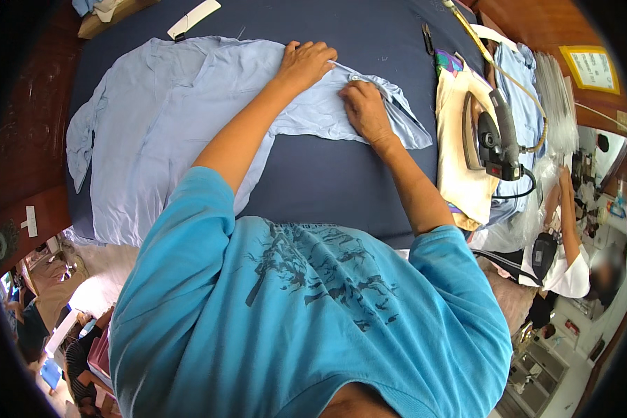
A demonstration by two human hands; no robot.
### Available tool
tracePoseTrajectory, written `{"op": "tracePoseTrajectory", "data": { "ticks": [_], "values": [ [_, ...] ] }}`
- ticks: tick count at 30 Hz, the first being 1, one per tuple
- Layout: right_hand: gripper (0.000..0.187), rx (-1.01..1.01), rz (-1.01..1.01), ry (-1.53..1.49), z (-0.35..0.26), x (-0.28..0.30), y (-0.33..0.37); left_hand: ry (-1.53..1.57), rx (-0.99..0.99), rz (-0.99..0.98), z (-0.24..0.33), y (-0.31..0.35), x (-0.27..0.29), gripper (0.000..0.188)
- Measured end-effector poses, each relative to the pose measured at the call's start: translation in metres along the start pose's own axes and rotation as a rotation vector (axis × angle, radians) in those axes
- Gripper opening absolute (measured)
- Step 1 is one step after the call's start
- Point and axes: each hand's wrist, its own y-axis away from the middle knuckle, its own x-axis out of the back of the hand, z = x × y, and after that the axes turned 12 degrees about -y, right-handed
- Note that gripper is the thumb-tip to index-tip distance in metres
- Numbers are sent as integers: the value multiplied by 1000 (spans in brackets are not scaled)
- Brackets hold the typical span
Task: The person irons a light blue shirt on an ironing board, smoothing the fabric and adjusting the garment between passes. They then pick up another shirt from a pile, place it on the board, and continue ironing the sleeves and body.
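Observation:
A light blue shirt [167, 132] lies spread across a dark blue padded board [327, 181], one sleeve stretched out to the right. My left hand [305, 67] is closed on the upper edge of that sleeve, its fingers bent over the cloth. Farther toward the cuff, my right hand [369, 115] has its fingers curled and pressed into the fabric, close to a small pale button [355, 79]. The cuff end [411, 129] hangs loosely folded and gaping beside it. A white tag [194, 18] sits by the shirt's collar.
Right of the sleeve, a steam iron [496, 136] rests on a cream garment [453, 104], its hose [536, 104] running upward. Blue garments and plastic bags [559, 104] lie beyond. Dark snips [427, 39] are at the far side. Another person's arm [570, 216] shows at right.

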Motion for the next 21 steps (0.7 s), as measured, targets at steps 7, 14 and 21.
{"op": "tracePoseTrajectory", "data": {
  "ticks": [7, 14, 21],
  "values": [
    [32, -47, 33, 225, 5, -10, 7, -186, 25, -477, -79, -6, 51, 24],
    [42, -119, -62, 350, 7, -7, 16, -82, 178, -399, -112, -15, 51, 23],
    [39, -57, -14, 280, 10, -2, 19, -247, 268, 62, -32, 21, 23, 22]
  ]
}}
